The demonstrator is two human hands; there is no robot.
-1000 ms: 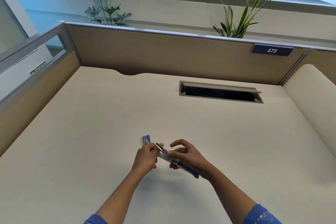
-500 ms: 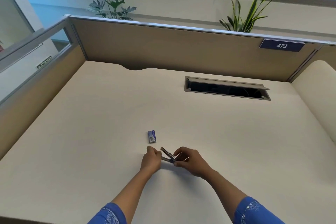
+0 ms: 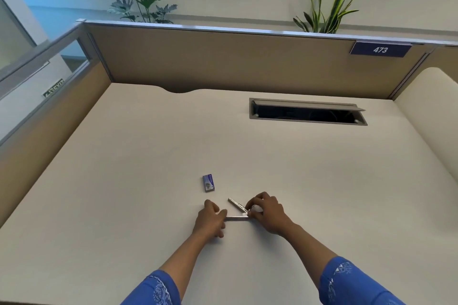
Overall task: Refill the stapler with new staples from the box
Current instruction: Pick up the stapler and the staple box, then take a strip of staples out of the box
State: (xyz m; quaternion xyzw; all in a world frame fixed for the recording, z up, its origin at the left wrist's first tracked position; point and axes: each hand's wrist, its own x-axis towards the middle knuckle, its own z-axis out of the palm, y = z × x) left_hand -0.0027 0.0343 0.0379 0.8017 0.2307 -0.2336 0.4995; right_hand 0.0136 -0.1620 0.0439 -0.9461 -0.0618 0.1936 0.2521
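Note:
A small metal stapler [image 3: 237, 210] lies hinged open on the cream desk [image 3: 148, 156], one arm flat on the surface and the other angled up to the left. My right hand [image 3: 269, 214] grips it at the hinge end. My left hand [image 3: 210, 221] touches the tip of the flat arm with its fingers. The small blue box of staples [image 3: 208, 183] lies on the desk just beyond my left hand, apart from both hands. Whether any staples sit in the stapler's channel is too small to tell.
A cable slot [image 3: 307, 112] with a raised flap opens in the desk at the back right. Tan partition walls [image 3: 223, 62] enclose the desk at the back and left, a rounded cream panel [image 3: 431, 121] on the right. Plants stand behind the partition.
The stapler, held up in both hands a second ago, now rests open on the desk. The view has pulled back and the staple box is uncovered.

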